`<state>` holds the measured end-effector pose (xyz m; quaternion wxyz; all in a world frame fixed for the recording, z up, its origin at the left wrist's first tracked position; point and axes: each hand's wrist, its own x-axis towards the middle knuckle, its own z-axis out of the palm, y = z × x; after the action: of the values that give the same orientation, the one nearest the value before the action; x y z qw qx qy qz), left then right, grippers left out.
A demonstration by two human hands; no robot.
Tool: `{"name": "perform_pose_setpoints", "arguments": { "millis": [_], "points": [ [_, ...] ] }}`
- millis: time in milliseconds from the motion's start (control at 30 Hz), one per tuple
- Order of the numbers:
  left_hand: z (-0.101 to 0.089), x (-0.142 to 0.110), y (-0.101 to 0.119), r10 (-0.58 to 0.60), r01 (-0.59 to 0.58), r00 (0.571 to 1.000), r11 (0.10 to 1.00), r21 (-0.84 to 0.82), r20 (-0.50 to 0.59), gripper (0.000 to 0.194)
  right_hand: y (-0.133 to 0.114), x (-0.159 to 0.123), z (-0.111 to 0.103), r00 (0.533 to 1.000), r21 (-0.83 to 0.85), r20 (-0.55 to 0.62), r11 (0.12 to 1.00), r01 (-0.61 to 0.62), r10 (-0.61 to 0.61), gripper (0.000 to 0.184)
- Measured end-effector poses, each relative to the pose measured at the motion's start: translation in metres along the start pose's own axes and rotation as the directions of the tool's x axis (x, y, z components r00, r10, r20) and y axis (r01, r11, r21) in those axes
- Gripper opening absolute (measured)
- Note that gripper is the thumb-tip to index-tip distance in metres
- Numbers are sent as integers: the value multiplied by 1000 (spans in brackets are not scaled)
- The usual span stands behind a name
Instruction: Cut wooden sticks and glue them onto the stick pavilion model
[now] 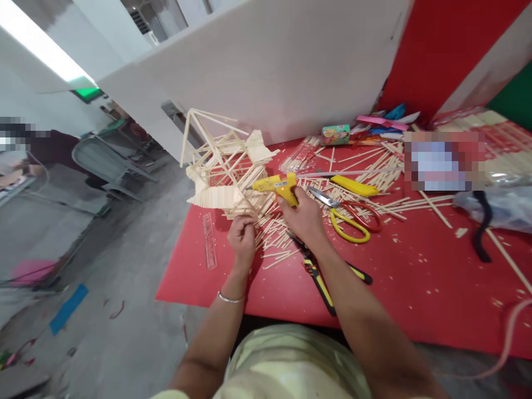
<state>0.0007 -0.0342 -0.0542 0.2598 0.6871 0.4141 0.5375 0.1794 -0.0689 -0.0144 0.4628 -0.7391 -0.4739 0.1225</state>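
R hand on glue gun, L hand at stick model

Your R hand [305, 216] is clamped round the grip of the yellow gun [276, 185], nozzle pointing L at the model [226, 177]. Can't tell if the tip touches it. Your L hand [243, 235] is at the model's near edge, fingers curled in; can't tell if they're pinching anything. Your hands are apart, close to each other, w/ a bangle [230, 298] on your L wrist.

The model, an open frame w/ ribbed panels, is at the far L part of the red table [394, 299], near the white board [270, 72]. Loose sticks [274, 235] lie btwn your hands & spread off to the R. The clear ruler [210, 241] is L of your L hand.

Just R of your R hand: scissors [349, 221], blades apart, 1 handle yellow, 1 red. The yellow cutter [355, 186] lies just beyond them. Pliers [318, 277] w/ blk/yellow handles lie partly under your R forearm. Green can [335, 134] is at the back by the board; plastic bag [499, 208] & blk strap [482, 227] are far R. In the bkgd L: a person [54, 149] near a chair [95, 163].
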Motion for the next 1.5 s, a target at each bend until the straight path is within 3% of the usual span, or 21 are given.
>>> {"name": "perform_pose_setpoints", "arguments": {
  "millis": [200,300,467,600,733,933,1500],
  "points": [
    [-1,3,3,37,-41,998,995,-88,-50,21,-10,-4,-11,992,-52,-129,999,13,-20,43],
    [-5,4,9,19,-31,996,990,-134,-92,22,-32,-8,-26,973,-146,-179,982,120,-146,44],
    [-12,3,20,-38,10,992,974,-226,-118,26,-81,-12,-45,892,-390,-112,845,366,-437,35],
    [-16,2,22,-47,15,993,959,-282,-107,27,-115,-12,-43,844,-519,-5,723,456,-536,35],
    [-18,1,22,-68,29,992,942,-334,-105,26,-135,-13,-31,849,-627,39,648,432,-528,36],
    [-21,0,24,-72,28,992,930,-367,-107,26,-143,-14,-14,863,-671,68,617,411,-501,38],
    [-25,1,25,-115,40,983,894,-445,-142,28,-152,-17,-9,854,-698,41,596,397,-519,35]
  ]
}}
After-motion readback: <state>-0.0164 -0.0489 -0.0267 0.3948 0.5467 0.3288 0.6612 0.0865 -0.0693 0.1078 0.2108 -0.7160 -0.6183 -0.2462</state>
